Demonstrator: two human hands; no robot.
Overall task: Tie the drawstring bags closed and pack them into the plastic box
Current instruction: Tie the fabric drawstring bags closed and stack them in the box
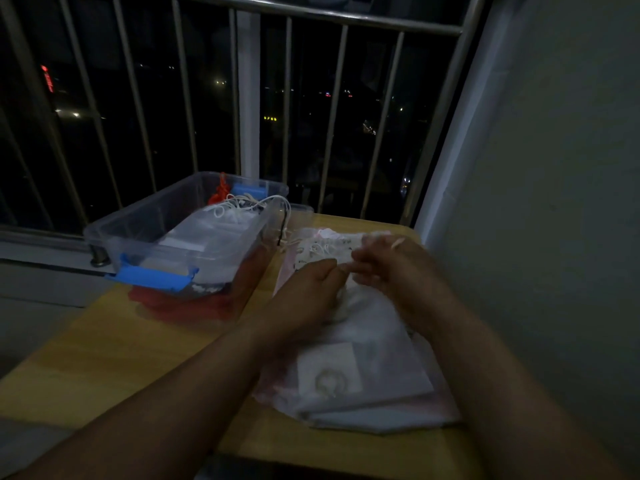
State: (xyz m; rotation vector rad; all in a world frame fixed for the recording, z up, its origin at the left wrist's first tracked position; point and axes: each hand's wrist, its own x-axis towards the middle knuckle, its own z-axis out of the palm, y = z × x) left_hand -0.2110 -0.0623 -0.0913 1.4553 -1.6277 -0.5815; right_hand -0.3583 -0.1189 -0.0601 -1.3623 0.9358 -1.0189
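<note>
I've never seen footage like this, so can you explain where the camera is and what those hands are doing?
No machine here: this is one picture from a camera worn on a person's head, looking down at their own bare hands. The left hand and right hand both grip the gathered top of a white drawstring bag, which lies on a pile of bags on a wooden table. To the left stands a clear plastic box with blue latches, already holding bags. Behind is a window railing at night.
</note>
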